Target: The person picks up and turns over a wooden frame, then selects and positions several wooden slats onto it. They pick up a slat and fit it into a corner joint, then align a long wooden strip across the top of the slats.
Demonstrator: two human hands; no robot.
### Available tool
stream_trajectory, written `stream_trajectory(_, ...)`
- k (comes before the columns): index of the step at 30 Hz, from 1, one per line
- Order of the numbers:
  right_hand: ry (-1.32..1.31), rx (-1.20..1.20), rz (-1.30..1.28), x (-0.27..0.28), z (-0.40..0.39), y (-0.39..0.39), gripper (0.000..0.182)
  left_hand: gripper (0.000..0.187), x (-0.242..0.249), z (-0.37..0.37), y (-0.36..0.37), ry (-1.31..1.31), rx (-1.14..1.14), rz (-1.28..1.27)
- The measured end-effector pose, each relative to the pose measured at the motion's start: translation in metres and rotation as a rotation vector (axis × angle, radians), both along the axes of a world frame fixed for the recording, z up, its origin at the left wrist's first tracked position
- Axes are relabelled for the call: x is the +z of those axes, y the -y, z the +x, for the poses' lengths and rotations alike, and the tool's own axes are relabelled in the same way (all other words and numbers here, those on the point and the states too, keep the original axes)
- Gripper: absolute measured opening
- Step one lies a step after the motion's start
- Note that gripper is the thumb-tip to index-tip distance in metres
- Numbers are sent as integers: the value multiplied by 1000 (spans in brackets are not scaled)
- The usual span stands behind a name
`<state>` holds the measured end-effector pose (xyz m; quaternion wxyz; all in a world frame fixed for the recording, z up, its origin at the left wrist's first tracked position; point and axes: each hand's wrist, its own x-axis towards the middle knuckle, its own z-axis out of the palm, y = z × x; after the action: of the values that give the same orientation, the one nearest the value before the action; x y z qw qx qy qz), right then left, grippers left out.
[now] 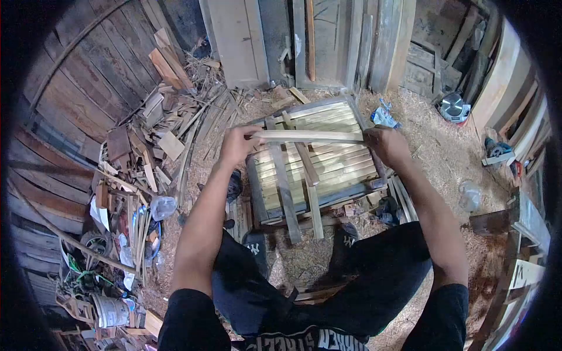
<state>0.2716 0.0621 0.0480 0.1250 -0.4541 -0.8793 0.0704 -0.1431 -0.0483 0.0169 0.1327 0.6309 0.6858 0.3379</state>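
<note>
A pale, narrow wooden strip (310, 136) spans the gap between my two hands, held crosswise above a slatted wooden panel (345, 169). My left hand (237, 145) is closed on its left end, with the fingers pinching the wood. Around the right end wraps my right hand (387, 145), also closed. The panel has light slats inside a dark frame and lies in front of my feet. Lengthwise across it rest a grey strip (284, 190), a shorter brown piece (305, 158) and a pale strip (315, 213) that sticks out past the near edge.
Scrap wood (158, 134) is heaped on the left, beside a white bucket (110, 310). On the right, a circular saw (453, 108) sits on the sawdust-covered floor, and a blue tool (497, 149) lies nearer. A blue-and-white plastic packet (384, 113) lies beyond the panel. Boards (240, 44) lean at the back.
</note>
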Motion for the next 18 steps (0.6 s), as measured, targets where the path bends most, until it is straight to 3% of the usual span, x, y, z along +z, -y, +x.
stream_trajectory(9,18,46,-82,-14,-14,0,17,38,-19,-23,2,-44,-37,16)
stream_trajectory(18,58,145,25,-17,-58,7,34,40,-35,-35,-6,57,-83,9)
